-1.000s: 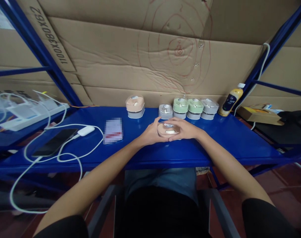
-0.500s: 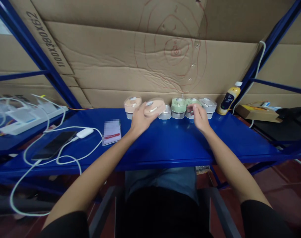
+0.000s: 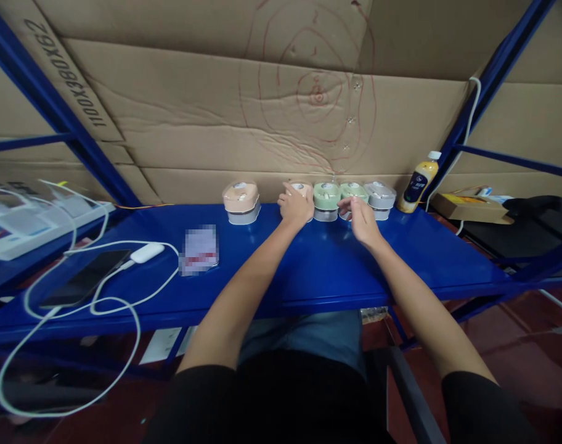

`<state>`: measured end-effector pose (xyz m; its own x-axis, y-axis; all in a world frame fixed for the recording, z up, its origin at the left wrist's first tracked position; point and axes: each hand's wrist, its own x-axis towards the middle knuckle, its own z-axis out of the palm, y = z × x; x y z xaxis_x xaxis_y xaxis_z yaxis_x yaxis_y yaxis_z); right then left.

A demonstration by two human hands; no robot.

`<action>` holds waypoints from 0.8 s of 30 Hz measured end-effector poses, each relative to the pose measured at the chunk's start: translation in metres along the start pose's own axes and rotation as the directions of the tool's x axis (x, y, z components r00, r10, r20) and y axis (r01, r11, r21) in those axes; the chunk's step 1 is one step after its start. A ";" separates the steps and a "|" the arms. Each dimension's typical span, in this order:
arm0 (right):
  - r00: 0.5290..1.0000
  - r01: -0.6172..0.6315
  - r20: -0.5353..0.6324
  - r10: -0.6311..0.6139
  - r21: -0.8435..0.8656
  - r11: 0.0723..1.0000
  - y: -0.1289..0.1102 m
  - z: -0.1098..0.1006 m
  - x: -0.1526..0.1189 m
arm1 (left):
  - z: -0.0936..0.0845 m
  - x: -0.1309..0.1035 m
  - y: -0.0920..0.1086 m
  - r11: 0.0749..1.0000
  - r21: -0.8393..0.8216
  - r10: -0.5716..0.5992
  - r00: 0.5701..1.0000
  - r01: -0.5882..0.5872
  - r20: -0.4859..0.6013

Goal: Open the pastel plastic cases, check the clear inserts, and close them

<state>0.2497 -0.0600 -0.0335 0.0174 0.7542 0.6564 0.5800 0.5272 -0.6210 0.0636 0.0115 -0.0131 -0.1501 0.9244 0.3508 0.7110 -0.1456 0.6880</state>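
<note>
My left hand [image 3: 296,207] spans the front of a peach plastic box [image 3: 301,187] with a clear lid, its thumb on the right side and fingers on the left. That box rests in the row, and the hand hides most of it and what lies below. Beside the second of two green boxes [image 3: 354,190], my right hand [image 3: 363,221] is open, fingers loosely apart and holding nothing. The first green box [image 3: 326,196] sits on a grey one between the hands. Further left, another peach box [image 3: 241,197] is stacked on a grey box [image 3: 244,217].
A grey stack [image 3: 379,194] ends the row on the right, near a yellow drink bottle [image 3: 417,185]. On the left lie a blurred-out phone [image 3: 199,250], a dark phone [image 3: 84,277] and looping white cables [image 3: 137,333]. Cardboard [image 3: 193,135] backs the blue table [image 3: 281,277].
My left hand has carried the tilted peach box rightward and down onto the row, over where a lone grey box stood. My right hand stays by the green box. The view has shifted slightly.
</note>
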 end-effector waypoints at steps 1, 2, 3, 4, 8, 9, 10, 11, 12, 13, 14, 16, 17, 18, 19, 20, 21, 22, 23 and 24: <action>1.000 -0.007 0.004 0.007 0.006 1.000 0.000 0.000 0.000 | -0.001 0.000 -0.002 0.999 -0.034 0.008 1.000 -0.007 0.018; 1.000 -0.011 0.008 0.011 0.010 1.000 0.000 0.000 0.000 | -0.005 0.001 -0.004 0.999 -0.052 0.013 0.999 -0.011 0.036; 1.000 -0.013 0.013 0.013 0.012 1.000 0.000 0.000 0.000 | -0.009 0.002 -0.006 0.999 -0.046 0.019 0.999 -0.017 0.045; 1.000 -0.014 0.018 0.014 0.008 1.000 0.001 0.000 0.000 | -0.016 0.004 -0.010 0.999 -0.015 0.030 0.999 -0.029 0.038; 0.999 -0.017 0.043 0.018 -0.020 1.000 -0.001 0.000 -0.001 | -0.051 0.017 -0.032 0.962 0.250 0.141 0.982 -0.107 -0.124; 0.999 -0.015 0.048 0.016 -0.022 1.000 -0.001 0.000 -0.001 | -0.060 0.021 -0.040 0.940 0.328 0.156 0.974 -0.095 -0.164; 0.999 -0.011 0.052 0.012 -0.022 1.000 -0.002 0.001 -0.001 | -0.068 0.026 -0.049 0.916 0.396 0.142 0.973 -0.060 -0.180; 0.998 -0.006 0.057 0.007 -0.022 1.000 -0.003 0.001 -0.001 | -0.076 0.032 -0.057 0.895 0.446 0.106 0.975 -0.008 -0.194; 0.998 0.000 0.061 0.002 -0.023 1.000 -0.003 0.002 -0.002 | -0.082 0.037 -0.066 0.876 0.479 0.046 0.980 0.052 -0.191; 0.998 0.004 0.065 -0.003 -0.022 1.000 -0.004 0.002 -0.002 | -0.088 0.041 -0.073 0.863 0.492 -0.026 0.981 0.120 -0.192; 0.998 0.009 0.068 -0.007 -0.021 1.000 -0.004 0.003 -0.002 | -0.092 0.045 -0.080 0.857 0.489 -0.088 0.981 0.164 -0.174; 0.997 0.016 0.079 -0.014 -0.020 1.000 -0.004 0.003 -0.002 | -0.100 0.049 -0.089 0.863 0.460 -0.163 0.976 0.211 -0.143; 0.996 0.017 0.084 -0.015 -0.020 1.000 -0.005 0.003 -0.002 | -0.104 0.049 -0.090 0.870 0.449 -0.161 0.978 0.205 -0.134; 0.996 0.018 0.087 -0.016 -0.020 1.000 -0.005 0.003 -0.003 | -0.108 0.046 -0.091 0.877 0.443 -0.139 0.980 0.187 -0.139; 0.996 0.019 0.089 -0.018 -0.019 1.000 -0.006 0.002 -0.003 | -0.112 0.041 -0.090 0.882 0.442 -0.103 0.983 0.162 -0.155; 0.996 0.021 0.087 -0.019 -0.018 1.000 -0.006 0.002 -0.003 | -0.117 0.034 -0.087 0.886 0.443 -0.062 0.982 0.136 -0.178; 0.996 0.023 0.083 -0.021 -0.015 1.000 -0.007 0.002 -0.003 | -0.121 0.025 -0.084 0.892 0.440 -0.018 0.980 0.106 -0.199; 0.997 0.027 0.079 -0.026 -0.013 1.000 -0.008 0.003 -0.004 | -0.126 0.015 -0.081 0.901 0.429 0.022 0.977 0.072 -0.212; 0.996 0.033 0.078 -0.032 -0.012 0.999 -0.009 0.003 -0.004 | -0.129 0.003 -0.077 0.910 0.414 0.073 0.977 0.017 -0.201; 0.996 0.041 0.081 -0.040 -0.010 0.999 -0.010 0.004 -0.005 | -0.131 -0.008 -0.075 0.916 0.394 0.145 0.977 -0.073 -0.156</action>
<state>0.2403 -0.0671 -0.0323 -0.0722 0.7618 0.6438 0.5886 0.5536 -0.5891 -0.0784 -0.0314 0.0160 -0.1506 0.8273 0.5411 0.9330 -0.0620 0.3544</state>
